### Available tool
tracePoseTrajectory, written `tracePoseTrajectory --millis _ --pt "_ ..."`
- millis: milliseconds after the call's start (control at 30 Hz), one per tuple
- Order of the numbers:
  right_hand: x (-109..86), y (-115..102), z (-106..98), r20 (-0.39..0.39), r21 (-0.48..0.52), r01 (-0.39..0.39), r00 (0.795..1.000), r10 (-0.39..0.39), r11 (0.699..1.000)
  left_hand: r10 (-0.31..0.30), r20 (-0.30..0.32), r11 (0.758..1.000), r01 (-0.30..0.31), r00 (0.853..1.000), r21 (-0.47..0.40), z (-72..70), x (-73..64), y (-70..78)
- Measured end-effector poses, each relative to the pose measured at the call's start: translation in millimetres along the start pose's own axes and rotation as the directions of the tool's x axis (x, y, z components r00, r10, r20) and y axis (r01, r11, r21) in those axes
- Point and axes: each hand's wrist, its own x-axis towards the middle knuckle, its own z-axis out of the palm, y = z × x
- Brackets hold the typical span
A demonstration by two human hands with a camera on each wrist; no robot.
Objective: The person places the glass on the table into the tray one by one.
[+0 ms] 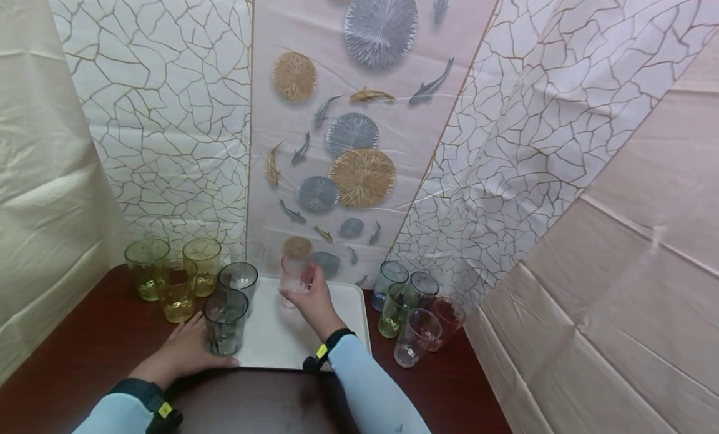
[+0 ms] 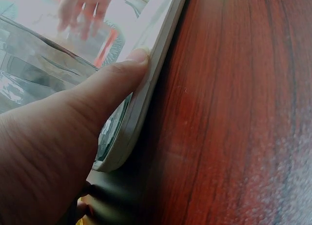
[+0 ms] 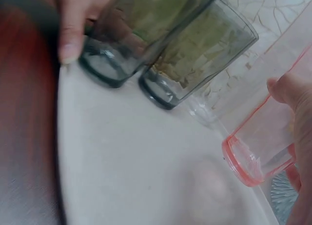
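Observation:
My right hand (image 1: 316,300) grips a pink glass (image 3: 243,159) upright at the back of the white tray (image 1: 281,350). Whether its base touches the tray I cannot tell. The left hand (image 1: 182,351) rests at the tray's front left corner, its thumb (image 2: 109,86) laid along the rim and its other fingers beside the left edge. Right by that hand, a dark grey glass (image 1: 226,325) stands on the tray. A second grey glass (image 1: 238,278) is behind it, and a clear glass (image 1: 255,254) shows faintly at the back left.
Left of the tray stand a green glass (image 1: 147,271), an amber glass (image 1: 178,296) and a yellow glass (image 1: 203,265). On the right are a blue glass (image 1: 387,281), a green one, a dark one, a clear glass (image 1: 415,340) and a red glass (image 1: 447,325). Patterned cloth hangs behind.

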Motion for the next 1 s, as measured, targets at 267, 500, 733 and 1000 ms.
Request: tracePoseTrajectory --millis 267,500,733,1000 --pt "29.6 -4 18 0.045 0.067 -0.024 0.999 0.021 0.997 -0.003 -0.005 1.0 0.003 1.0 -0.006 0.8 0.6 -3.8" --pt "49.3 -6 28 0.037 0.051 0.003 0.999 -0.005 0.999 -0.011 -0.01 1.0 0.011 1.0 -0.01 3.1 2.7 -3.6" --pt "48.7 -4 35 0.035 0.046 -0.013 0.999 0.011 0.999 -0.015 -0.004 1.0 0.015 1.0 -0.007 2.6 -0.3 0.6" --pt "49.0 2 42 0.043 0.001 -0.067 0.997 0.067 0.998 0.005 -0.025 1.0 -0.004 1.0 0.013 1.7 -0.9 -0.3"
